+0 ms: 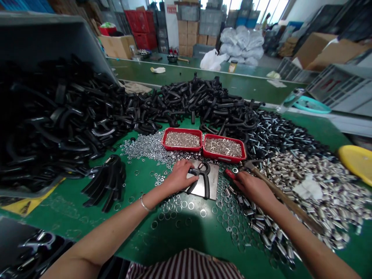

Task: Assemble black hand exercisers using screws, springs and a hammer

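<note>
My left hand (182,177) is closed on a black curved handle part (207,182) with a loop at its top and two legs. The part lies on a shiny metal plate (214,176), a short silver cylinder across its loop. To the right, my right hand (247,185) has its fingers drawn together, one covered in red. A small metal ring (235,170) shows at its fingertips. Beside that hand lies a hammer (279,190) with a wooden handle. Loose thin rings (229,209) spread below the plate.
Two red trays (200,146) of small metal pieces stand behind the plate. Black handle parts (197,97) heap behind them and fill a grey bin (99,50) at left. Silver sleeves (328,201), dark bolts (285,135) and a yellow dish (356,162) lie at right.
</note>
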Demonstrator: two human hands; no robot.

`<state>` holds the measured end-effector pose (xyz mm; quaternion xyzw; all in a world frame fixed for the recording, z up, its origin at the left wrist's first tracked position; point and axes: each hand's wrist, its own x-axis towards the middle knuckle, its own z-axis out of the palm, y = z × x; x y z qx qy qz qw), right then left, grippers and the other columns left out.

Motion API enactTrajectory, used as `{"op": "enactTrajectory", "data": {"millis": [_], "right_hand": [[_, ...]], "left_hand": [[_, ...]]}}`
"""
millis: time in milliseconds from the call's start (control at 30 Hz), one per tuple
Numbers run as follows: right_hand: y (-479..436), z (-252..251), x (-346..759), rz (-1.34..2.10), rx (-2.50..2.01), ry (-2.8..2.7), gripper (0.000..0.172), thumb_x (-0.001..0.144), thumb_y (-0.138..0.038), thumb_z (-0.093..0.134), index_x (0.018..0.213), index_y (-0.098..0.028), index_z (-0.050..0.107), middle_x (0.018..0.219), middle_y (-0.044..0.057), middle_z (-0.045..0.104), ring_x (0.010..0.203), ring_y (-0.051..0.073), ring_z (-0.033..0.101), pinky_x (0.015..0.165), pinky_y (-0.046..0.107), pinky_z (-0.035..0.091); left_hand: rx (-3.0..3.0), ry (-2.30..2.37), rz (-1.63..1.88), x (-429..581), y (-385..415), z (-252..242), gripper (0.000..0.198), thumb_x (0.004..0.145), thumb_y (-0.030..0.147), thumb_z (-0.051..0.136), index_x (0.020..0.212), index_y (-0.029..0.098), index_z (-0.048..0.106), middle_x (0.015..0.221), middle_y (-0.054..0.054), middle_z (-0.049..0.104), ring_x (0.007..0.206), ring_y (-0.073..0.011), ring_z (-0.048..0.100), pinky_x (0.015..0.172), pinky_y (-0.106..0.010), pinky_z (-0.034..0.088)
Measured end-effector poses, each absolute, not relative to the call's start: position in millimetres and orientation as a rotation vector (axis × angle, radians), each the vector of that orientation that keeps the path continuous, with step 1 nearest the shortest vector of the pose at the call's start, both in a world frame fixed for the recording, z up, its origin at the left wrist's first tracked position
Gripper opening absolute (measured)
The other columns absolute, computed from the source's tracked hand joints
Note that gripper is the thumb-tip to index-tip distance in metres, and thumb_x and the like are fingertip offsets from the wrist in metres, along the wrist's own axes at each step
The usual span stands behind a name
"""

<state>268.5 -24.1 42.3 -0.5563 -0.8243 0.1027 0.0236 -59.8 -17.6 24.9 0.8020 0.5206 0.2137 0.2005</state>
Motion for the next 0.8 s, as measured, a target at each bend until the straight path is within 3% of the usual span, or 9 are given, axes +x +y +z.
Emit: {"op": "enactTrajectory", "data": {"millis": [167, 300, 567, 800], "right_hand": [[-14.8, 73.8, 253.1, 0.827, -1.629, -2.022, 0.025, 0.089, -0.043, 0.057, 0.100, -0.021, 0.053, 0.078, 0.004, 0.067, 0.062, 0.019, 0.064, 0.059, 0.032, 0.049], [-10.0, 81.5, 206.5, 1.209, -1.311, -1.561, 0.027, 0.094, -0.050, 0.049, 0.100, -0.023, 0.049, 0.087, 0.005, 0.070, 0.060, 0.017, 0.066, 0.058, 0.034, 0.056], [1.2, 33.9, 145.5, 1.151, -1.304, -1.496, 0.028, 0.095, -0.053, 0.049, 0.099, -0.026, 0.043, 0.090, 0.006, 0.074, 0.072, 0.023, 0.073, 0.067, 0.037, 0.060], [2.8, 28.7, 144.8, 1.165, -1.268, -1.450, 0.028, 0.095, -0.053, 0.049, 0.100, -0.026, 0.043, 0.090, 0.006, 0.074, 0.070, 0.023, 0.073, 0.064, 0.036, 0.060]], "left_hand": [[2.224, 1.415, 0.619, -53.8, -17.3, 19.3, 0.036, 0.085, 0.043, 0.067, 0.113, 0.021, 0.060, 0.114, -0.009, 0.058, 0.112, -0.0294, 0.051, 0.101, -0.048, 0.041], [2.208, 1.428, 0.584, -53.7, -16.4, 18.6, 0.037, 0.085, 0.043, 0.068, 0.113, 0.020, 0.060, 0.112, -0.009, 0.059, 0.111, -0.0300, 0.051, 0.099, -0.047, 0.042], [2.188, 1.468, 0.561, -52.4, -18.3, 23.2, 0.035, 0.085, 0.042, 0.068, 0.112, 0.021, 0.058, 0.114, -0.009, 0.059, 0.110, -0.0305, 0.051, 0.096, -0.047, 0.042], [2.180, 1.459, 0.544, -52.2, -18.6, 24.6, 0.036, 0.086, 0.042, 0.066, 0.115, 0.021, 0.057, 0.117, -0.009, 0.058, 0.112, -0.0305, 0.050, 0.098, -0.046, 0.041]]}}
